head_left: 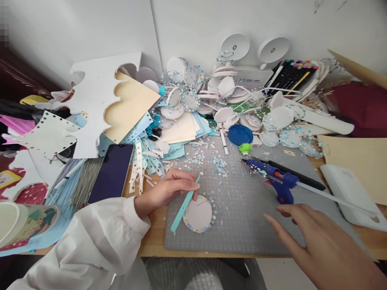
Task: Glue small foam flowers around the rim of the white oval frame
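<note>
My left hand [175, 187] is closed on a pair of teal tweezers [183, 211], slanted with the tip pointing up and away. A tiny pale paper star [201, 173] shows at the tip. Just below that hand, a round white disc [199, 214] lies on the grey cutting mat [242, 225], its rim dotted with small blue and cream paper pieces. My right hand [314, 233] is open, thumb and fingers apart, at the mat's right side. Beyond its fingers lies a blue glue gun [279, 181] with a white glue stick in its back.
Loose paper confetti [219, 163] is scattered across the mat's upper part. A blue lid [240, 135], a green cap [245, 149] and a white marker [223, 141] lie behind it. A dark phone [111, 173] sits left. Decorated discs [190, 100] pile up against the wall.
</note>
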A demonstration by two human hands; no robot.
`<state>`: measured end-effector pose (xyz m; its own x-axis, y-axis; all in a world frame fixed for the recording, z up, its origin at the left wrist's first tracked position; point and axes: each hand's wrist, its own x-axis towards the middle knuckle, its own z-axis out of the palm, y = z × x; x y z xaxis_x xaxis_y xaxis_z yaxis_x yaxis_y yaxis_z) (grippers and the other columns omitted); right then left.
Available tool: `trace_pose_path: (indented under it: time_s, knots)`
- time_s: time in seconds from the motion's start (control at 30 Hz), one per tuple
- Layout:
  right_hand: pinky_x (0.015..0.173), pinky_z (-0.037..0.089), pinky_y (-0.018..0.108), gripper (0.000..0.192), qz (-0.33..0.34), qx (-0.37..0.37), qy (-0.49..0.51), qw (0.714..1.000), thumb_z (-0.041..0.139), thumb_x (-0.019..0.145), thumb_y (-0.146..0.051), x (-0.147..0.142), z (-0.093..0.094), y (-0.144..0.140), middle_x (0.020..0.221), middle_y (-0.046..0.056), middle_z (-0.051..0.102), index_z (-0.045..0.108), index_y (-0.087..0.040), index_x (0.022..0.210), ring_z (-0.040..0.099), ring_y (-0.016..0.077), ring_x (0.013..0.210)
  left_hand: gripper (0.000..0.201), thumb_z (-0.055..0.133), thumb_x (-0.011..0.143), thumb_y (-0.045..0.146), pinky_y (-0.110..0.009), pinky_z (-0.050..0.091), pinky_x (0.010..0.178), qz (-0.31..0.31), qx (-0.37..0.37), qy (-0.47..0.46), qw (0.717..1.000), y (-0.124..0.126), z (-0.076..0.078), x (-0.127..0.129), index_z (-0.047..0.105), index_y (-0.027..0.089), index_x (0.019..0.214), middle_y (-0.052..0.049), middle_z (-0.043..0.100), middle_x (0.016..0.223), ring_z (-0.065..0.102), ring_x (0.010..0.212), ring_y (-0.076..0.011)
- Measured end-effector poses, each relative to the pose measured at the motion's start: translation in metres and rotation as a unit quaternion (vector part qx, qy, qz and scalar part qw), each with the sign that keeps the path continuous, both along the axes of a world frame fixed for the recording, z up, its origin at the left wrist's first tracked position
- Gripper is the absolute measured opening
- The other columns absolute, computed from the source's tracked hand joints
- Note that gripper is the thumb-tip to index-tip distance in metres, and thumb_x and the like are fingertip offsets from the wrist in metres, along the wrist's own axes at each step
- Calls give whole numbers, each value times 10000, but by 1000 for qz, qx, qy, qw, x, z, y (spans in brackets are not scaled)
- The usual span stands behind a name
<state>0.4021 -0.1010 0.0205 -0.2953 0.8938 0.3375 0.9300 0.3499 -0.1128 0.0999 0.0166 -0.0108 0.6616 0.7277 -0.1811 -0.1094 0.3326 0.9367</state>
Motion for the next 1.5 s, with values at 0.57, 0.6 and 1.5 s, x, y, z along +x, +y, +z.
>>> trace_pose_path:
  time_s: [0.57, 0.6, 1.5]
  knots:
    - [768, 533, 336, 255, 345, 185, 27, 920, 442, 899, -104, -125, 3, 81, 915, 66, 718, 691, -121, 953, 623, 201, 884, 421, 667, 762, 276, -253, 207, 479, 58, -56, -61, 995, -2, 1, 5, 402, 146, 462, 53, 298, 504, 271, 490, -71]
    - [758, 539, 330, 243, 351, 198, 27, 915, 454, 891, -98, -127, 0, 84, 892, 63, 720, 694, -124, 913, 629, 198, 872, 417, 670, 760, 282, -253, 207, 481, 59, -54, -62, 995, -2, 1, 5, 407, 146, 466, 51, 306, 506, 276, 496, -72]
    - [534, 477, 286, 201, 97, -207, 627, 745, 586, 873, -388, -87, -40, 98, 698, -15, 548, 502, -218, 808, 556, 116, 554, 309, 443, 926, 210, -300, 334, 644, -130, 486, 198, 841, 2, 2, 1, 463, 167, 620, -13, 502, 597, 453, 618, -143]
